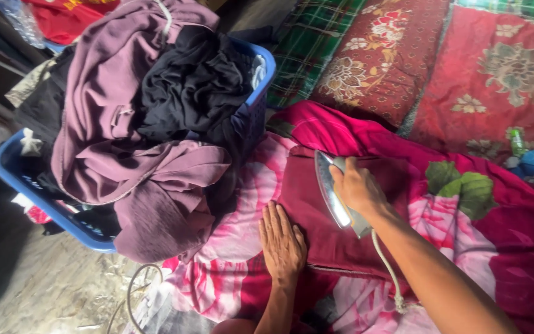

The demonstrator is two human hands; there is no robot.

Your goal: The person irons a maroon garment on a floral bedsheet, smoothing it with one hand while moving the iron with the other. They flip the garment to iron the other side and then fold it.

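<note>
In the middle of the frame we see the right hand [356, 187] wrapped around the handle of an electric iron [335, 192], fingers curled fully closed on it. The iron is tipped on its side so that its shiny soleplate faces the left of the frame, and its white cord [385, 263] trails down toward the lower edge. The iron rests on a dark maroon garment [316, 229] spread over a pink floral blanket [242, 235]. Just left of the iron, the left hand [282, 243] lies flat on the garment, fingers straight and spread slightly, palm down, gripping nothing. In the upper left stands a blue laundry basket [13, 170] heaped with mauve and black clothes [143, 111]. Across the upper right lie red flowered pillows [502, 74].
</note>
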